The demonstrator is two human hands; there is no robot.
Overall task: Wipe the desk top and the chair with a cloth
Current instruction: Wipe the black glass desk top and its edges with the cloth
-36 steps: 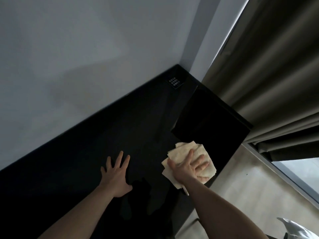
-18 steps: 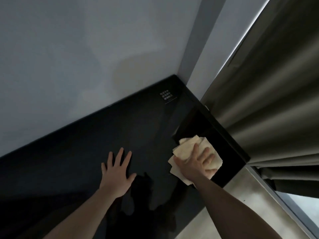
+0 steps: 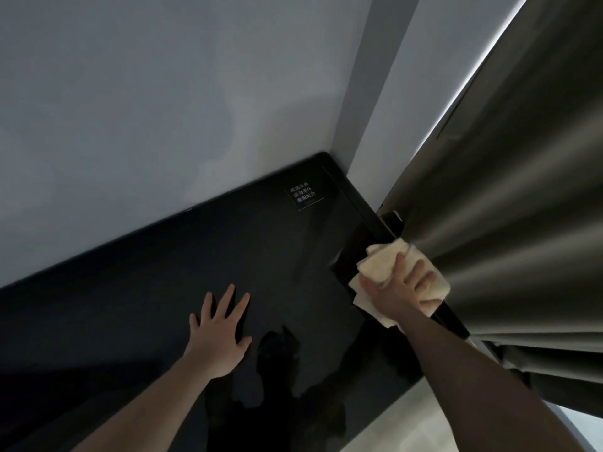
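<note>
Pressing flat, your right hand [image 3: 403, 290] has carried the folded cream terry cloth [image 3: 388, 265] further along the glossy black desk [image 3: 163, 282] since a second ago, from the open surface out to its right edge, where the cloth now touches the grey-brown curtain [image 3: 509, 207]. Its fingers [image 3: 412, 272] are spread over the cloth, palm down. Your left hand [image 3: 218, 334] has stayed planted on the desk, open with fingers splayed, well apart from the cloth.

The desk runs along a pale grey wall [image 3: 163, 109] into a corner. A small black label with white characters [image 3: 303, 194] lies near that corner; its text is too small to read. Pale floor [image 3: 408, 425] shows below the desk's near edge.

The curtain hides the desk's far right edge, and both forearms are cut off by the frame's bottom. No chair is in view.
</note>
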